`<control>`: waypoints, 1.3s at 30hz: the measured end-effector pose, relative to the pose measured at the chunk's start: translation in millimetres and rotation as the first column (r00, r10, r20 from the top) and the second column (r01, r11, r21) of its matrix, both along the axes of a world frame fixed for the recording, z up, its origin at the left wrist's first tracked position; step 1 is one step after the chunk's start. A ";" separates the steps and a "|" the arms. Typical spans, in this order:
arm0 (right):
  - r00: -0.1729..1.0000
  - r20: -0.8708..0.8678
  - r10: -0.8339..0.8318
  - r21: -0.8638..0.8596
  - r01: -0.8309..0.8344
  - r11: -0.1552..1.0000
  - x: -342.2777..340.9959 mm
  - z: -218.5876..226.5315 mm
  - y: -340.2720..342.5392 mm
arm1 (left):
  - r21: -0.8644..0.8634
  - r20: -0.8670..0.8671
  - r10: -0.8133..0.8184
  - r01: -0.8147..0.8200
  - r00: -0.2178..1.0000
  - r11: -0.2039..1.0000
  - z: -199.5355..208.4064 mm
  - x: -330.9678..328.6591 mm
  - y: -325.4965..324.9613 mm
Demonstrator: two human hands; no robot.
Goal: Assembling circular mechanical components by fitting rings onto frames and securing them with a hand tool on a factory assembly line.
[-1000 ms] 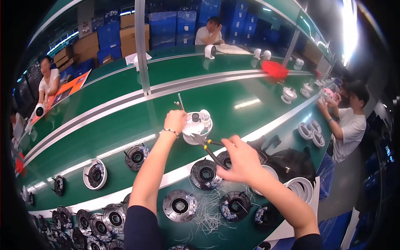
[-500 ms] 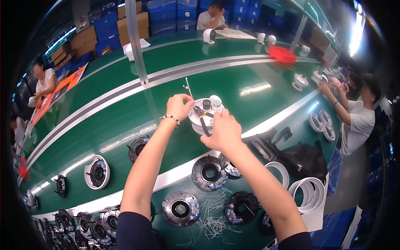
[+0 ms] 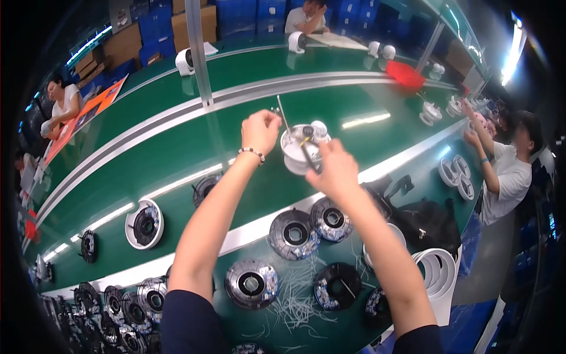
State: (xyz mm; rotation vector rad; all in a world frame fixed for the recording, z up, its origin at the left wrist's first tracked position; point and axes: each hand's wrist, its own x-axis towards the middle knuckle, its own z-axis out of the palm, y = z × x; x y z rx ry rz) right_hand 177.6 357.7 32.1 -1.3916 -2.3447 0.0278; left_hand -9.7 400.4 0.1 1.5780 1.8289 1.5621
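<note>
A worker's bare hands meet over a white round housing (image 3: 293,160) at the centre of the frame, on a long green worktop (image 3: 383,141). The right hand (image 3: 337,168), at the housing's lower right edge, has its grip closed around a pair of pliers (image 3: 310,157) with black and yellow handles; the tool's head, blurred from where I stand, points up and left over the housing's open top. The left hand (image 3: 261,131), a beaded bracelet (image 3: 252,154) at its wrist, is raised just left of the housing, its grip drawn in with thumb close to fingertips. I cannot tell whether it has hold of anything. A thin white strip (image 3: 283,111) stands up from the housing beside those fingertips, leaning slightly left.

Below, at lower centre, black round units fitted with circuit boards, one of them a silvery-faced disc (image 3: 251,284), surround a loose heap of pale strips (image 3: 298,307). More discs crowd the lower left, while another sits in a white shell (image 3: 145,224) farther up that side. A black bag (image 3: 425,225) and white rings (image 3: 437,272) lie at lower right.

At right, a co-worker in a white shirt (image 3: 508,174) reaches over the line; two more people are seated at upper left and top centre. A red tray (image 3: 405,74) rests at upper right.
</note>
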 end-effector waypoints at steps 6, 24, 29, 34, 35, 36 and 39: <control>0.929 -0.367 0.058 0.160 0.002 0.987 69.9 69.2 -43.3 | -0.180 -0.133 -0.698 0.675 0.704 0.716 33.3 61.7 -163.4; 0.959 -0.281 0.042 -0.294 -0.128 0.947 156.9 -30.4 -370.5 | -0.449 -0.511 0.041 -0.308 0.859 0.839 -67.1 -104.2 -94.1; 0.988 -0.133 0.083 -0.241 -0.114 0.964 150.6 -16.1 -341.6 | -0.614 -0.063 0.148 -0.155 0.987 0.774 -66.6 -87.6 -91.3; 0.991 -0.131 0.021 0.174 0.003 0.985 222.9 28.7 -268.0 | -0.566 0.596 0.163 0.266 0.787 0.780 -25.6 -81.6 -123.4; 0.993 -0.112 -0.036 0.227 0.061 0.972 235.9 36.0 -249.7 | -0.531 0.654 0.170 0.287 0.737 0.797 -15.1 -82.4 -139.3; 0.996 -0.089 -0.014 0.192 0.031 0.981 245.0 44.2 -238.6 | -0.488 0.692 0.123 0.336 0.711 0.806 -5.8 -75.8 -152.0; 0.995 -0.026 0.092 0.030 -0.091 0.995 216.0 51.9 -202.9 | -0.355 0.732 -0.015 0.400 0.681 0.845 47.0 -42.4 -212.2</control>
